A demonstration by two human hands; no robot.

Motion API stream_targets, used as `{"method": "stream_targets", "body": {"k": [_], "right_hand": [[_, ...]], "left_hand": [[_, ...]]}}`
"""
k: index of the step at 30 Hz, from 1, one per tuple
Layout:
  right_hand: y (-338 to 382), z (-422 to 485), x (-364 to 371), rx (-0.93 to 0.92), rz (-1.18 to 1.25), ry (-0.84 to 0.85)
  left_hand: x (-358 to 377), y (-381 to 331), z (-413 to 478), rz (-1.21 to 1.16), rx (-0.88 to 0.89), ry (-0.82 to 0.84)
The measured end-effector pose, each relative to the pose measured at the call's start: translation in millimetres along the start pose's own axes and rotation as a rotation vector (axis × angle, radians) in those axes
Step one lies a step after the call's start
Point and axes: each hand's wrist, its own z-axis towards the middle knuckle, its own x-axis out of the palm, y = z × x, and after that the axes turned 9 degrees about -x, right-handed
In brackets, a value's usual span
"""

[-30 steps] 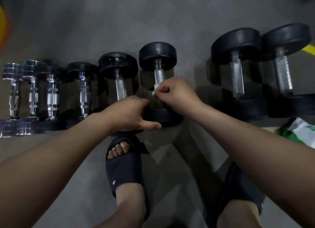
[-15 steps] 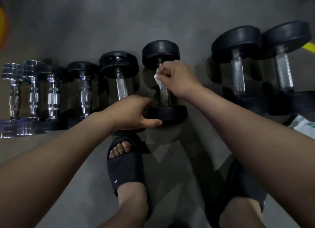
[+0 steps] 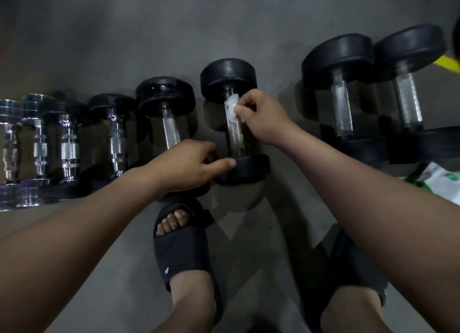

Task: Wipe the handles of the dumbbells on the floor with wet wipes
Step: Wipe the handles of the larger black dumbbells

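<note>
A: Head cam: where's the wipe?
B: R hand [image 3: 261,118] pinches wipe [image 3: 231,106] on handle [image 3: 236,138], far end. L hand [image 3: 184,165]: thumb on near plate [image 3: 249,169]; fingers curled, grip unclear.
A: Tip?
B: Wrap wipe round, stroke full length, hold plate steady.

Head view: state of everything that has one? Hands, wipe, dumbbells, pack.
wiped dumbbell, lying on the floor.
wet wipe, crumpled, pressed on its handle's far end.
right hand, pinches the wet wipe.
left hand, fingers curled, thumb tip on the wiped dumbbell's near head.
other dumbbells, lying in a row.
green-white pack, on the floor, open or shut unclear.
</note>
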Motion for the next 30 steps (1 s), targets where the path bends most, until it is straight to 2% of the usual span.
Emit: {"method": "stream_targets", "body": {"k": [5, 6, 9, 12, 14, 17, 21, 25, 27, 28, 30], "right_hand": [[-20, -37, -10, 0.012, -0.043, 0.335], [-25, -39, -14, 0.034, -0.044, 0.354], [-28, -32, -21, 0.061, 0.028, 0.209], [-21, -28, -18, 0.149, 0.229, 0.098], [-23, -29, -15, 0.248, 0.357, 0.082], [-26, -35, -20, 0.334, 0.372, 0.101], [-27, -45, -32, 0.404, 0.281, 0.084], [-17, -51, -39, 0.455, 0.171, 0.282], [-10, -55, -38, 0.476, 0.262, 0.287], [-7, -54, -37, 0.507, 0.293, 0.27], [-3, -49, -34, 0.511, 0.231, 0.265]], "left_hand": [[5, -3, 7, -0.09, -0.138, -0.103], [6, -4, 10, -0.106, -0.159, -0.108], [9, -11, 21, -0.173, -0.218, -0.139], [11, -22, 22, -0.187, -0.258, -0.151], [14, -33, 12, -0.108, -0.189, -0.166], [16, -44, -2, -0.013, -0.073, -0.183], [3, -39, 11, -0.117, -0.181, -0.273], [-28, -39, 30, -0.191, -0.197, -0.465], [-42, -44, 39, -0.209, -0.214, -0.513], [-46, -46, 43, -0.192, -0.232, -0.509], [-41, -48, 51, -0.136, -0.295, -0.395]]}}
